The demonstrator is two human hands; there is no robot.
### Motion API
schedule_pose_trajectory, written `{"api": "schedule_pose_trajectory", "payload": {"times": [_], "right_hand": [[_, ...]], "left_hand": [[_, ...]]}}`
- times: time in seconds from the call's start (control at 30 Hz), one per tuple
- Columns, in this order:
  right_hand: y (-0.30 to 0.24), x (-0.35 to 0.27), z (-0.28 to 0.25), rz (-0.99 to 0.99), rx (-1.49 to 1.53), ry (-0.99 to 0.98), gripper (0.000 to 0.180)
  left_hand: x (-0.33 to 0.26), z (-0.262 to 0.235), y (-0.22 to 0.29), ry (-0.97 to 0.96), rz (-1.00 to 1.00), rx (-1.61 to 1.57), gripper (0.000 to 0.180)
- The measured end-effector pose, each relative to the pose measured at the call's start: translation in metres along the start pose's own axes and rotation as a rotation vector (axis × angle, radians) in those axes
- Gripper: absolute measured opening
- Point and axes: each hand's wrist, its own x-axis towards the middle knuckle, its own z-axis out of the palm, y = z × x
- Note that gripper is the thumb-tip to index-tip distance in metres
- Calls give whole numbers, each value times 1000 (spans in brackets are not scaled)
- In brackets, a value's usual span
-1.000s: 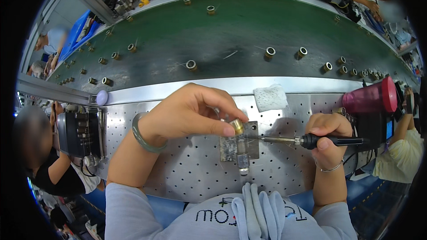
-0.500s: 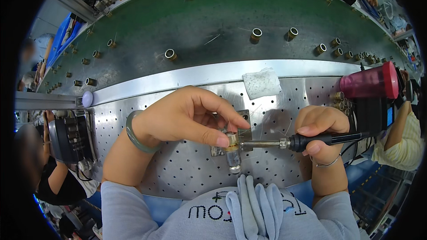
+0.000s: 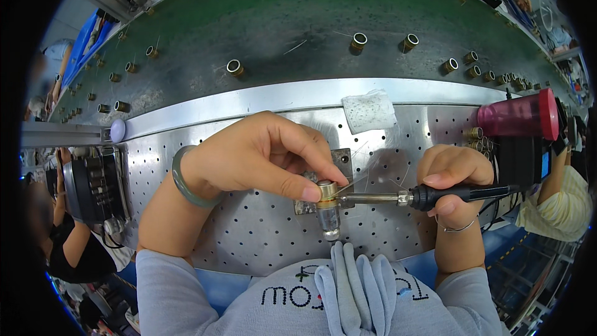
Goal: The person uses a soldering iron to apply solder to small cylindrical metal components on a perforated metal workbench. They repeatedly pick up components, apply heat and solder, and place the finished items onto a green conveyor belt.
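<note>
Now the left hand has its thumb and first finger pinched on the ring, with just the ring between them. The ring sits at the far end of the post. The right hand has its fingers curled round the iron. A second ago the ring looked farther up the post; now it looks lower, and the iron's tip meets its right side, so work seems to be at that spot. Beyond lies a cloth.

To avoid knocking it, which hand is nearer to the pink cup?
Right hand, below-left of the pink cup; the left hand is much farther left, at the brass ring.
</note>
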Motion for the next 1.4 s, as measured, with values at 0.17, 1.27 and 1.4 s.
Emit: {"api": "schedule_pose_trajectory", "payload": {"times": [0.17, 1.27, 1.4], "right_hand": [[1, 2, 2, -2, -30, -19, 26], [-2, 6, -5, -87, -116, -97, 27], [-2, 7, -3, -84, -143, -104, 27]], "left_hand": [[0, 0, 0, 9, -29, -4, 30], [-2, 7, 6, 83, -85, 3, 31], [-2, 8, 7, 91, -105, 6, 31]]}}
